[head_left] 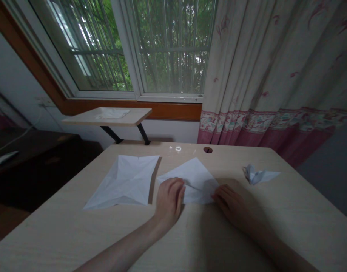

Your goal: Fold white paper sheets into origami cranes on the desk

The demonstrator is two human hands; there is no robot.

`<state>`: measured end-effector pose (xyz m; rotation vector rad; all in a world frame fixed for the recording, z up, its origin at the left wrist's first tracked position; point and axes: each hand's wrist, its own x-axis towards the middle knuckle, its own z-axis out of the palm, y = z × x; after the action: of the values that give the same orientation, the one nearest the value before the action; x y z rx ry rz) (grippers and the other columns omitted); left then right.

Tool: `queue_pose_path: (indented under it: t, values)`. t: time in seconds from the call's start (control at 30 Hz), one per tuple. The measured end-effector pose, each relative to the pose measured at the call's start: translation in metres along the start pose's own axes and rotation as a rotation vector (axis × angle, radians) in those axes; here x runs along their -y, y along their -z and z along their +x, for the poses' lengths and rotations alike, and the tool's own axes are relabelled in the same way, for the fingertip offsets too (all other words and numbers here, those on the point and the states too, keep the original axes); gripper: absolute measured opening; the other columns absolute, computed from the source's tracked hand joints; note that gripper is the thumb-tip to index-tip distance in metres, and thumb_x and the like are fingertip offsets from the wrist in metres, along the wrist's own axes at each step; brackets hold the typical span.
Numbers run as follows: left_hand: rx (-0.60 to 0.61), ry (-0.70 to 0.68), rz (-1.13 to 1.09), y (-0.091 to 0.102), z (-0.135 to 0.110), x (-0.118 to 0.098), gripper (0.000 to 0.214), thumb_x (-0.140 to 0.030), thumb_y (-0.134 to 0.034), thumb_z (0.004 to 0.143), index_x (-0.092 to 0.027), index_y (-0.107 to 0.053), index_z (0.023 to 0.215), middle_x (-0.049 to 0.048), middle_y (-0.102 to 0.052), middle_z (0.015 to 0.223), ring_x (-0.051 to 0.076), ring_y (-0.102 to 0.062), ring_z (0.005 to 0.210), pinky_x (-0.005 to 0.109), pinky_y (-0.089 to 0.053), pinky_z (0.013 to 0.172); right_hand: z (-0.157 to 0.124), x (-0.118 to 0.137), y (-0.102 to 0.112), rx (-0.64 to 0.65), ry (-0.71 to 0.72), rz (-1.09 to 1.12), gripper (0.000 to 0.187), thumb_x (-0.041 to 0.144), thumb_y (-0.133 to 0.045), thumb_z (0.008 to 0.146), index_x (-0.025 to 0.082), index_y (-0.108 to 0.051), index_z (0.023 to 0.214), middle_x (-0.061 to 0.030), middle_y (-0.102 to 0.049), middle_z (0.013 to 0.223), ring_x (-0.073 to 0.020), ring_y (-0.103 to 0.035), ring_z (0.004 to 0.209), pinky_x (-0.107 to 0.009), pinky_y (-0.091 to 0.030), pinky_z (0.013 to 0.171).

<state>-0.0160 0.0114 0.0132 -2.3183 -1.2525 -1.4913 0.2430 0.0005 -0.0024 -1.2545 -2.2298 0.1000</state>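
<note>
A white sheet of paper [194, 177], partly folded into a pointed shape, lies on the light wooden table [190, 241] in front of me. My left hand [169, 200] rests on the sheet's near left corner, fingers curled and pressing down on it. My right hand [232, 202] lies at the sheet's near right corner, fingers together with their tips on the paper's edge. A second creased white sheet [125, 181] lies unfolded to the left, apart from both hands. A small finished folded paper figure [258, 175] sits to the right.
A cable hole [207, 150] is near the table's far edge. A small raised shelf [111, 116] on black brackets stands at the back left under the window. A floral curtain [275, 75] hangs at the right. A dark cabinet [34, 158] stands left of the table.
</note>
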Motion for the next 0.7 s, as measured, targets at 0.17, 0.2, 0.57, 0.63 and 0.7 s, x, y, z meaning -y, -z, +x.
queue_pose_path:
  t: [0.17,0.2,0.57,0.63,0.7]
  values:
    - [-0.049,-0.329,0.030,0.005,-0.006,-0.009,0.024,-0.009,-0.058,0.092,-0.027,-0.060,0.107,0.0009,-0.071,0.100,0.021,-0.062,0.103,0.041,-0.035,0.106,0.000,0.002,0.001,-0.009,-0.043,0.041,0.021,0.023,-0.042,0.099,0.023,-0.057,0.084,-0.0045,-0.065,0.084,-0.0216,-0.063,0.080,-0.035,-0.053,0.072]
    - [-0.009,-0.390,0.033,0.006,-0.008,-0.010,0.022,-0.010,-0.060,0.092,-0.028,-0.062,0.103,-0.0017,-0.073,0.098,0.019,-0.063,0.101,0.041,-0.030,0.110,0.000,0.002,0.001,0.004,-0.053,0.056,0.020,0.023,-0.043,0.099,0.023,-0.057,0.085,-0.0045,-0.065,0.084,-0.0215,-0.063,0.080,-0.035,-0.053,0.072]
    - [0.131,-0.631,0.263,0.007,-0.012,-0.009,0.018,-0.023,-0.061,0.097,-0.028,-0.068,0.113,-0.0053,-0.062,0.137,0.017,-0.027,0.147,0.047,0.001,0.124,-0.001,0.001,-0.006,0.005,-0.103,0.135,0.013,0.018,-0.045,0.096,0.021,-0.057,0.092,-0.0069,-0.065,0.094,-0.0215,-0.063,0.087,-0.036,-0.052,0.078]
    - [0.195,-0.665,0.292,0.006,-0.010,-0.009,0.020,-0.021,-0.055,0.100,-0.025,-0.068,0.115,-0.0051,-0.054,0.146,0.017,-0.016,0.151,0.048,0.004,0.124,-0.002,-0.001,-0.008,0.006,-0.092,0.131,0.014,0.017,-0.045,0.095,0.021,-0.058,0.094,-0.0075,-0.065,0.096,-0.0218,-0.063,0.089,-0.037,-0.053,0.080]
    - [0.260,-0.699,0.277,0.005,-0.009,-0.009,0.024,-0.019,-0.048,0.102,-0.022,-0.068,0.116,-0.0029,-0.051,0.148,0.016,-0.016,0.151,0.046,0.000,0.125,-0.002,-0.002,-0.008,0.011,-0.078,0.116,0.014,0.016,-0.045,0.095,0.021,-0.059,0.095,-0.0080,-0.066,0.098,-0.0223,-0.063,0.091,-0.038,-0.053,0.082]
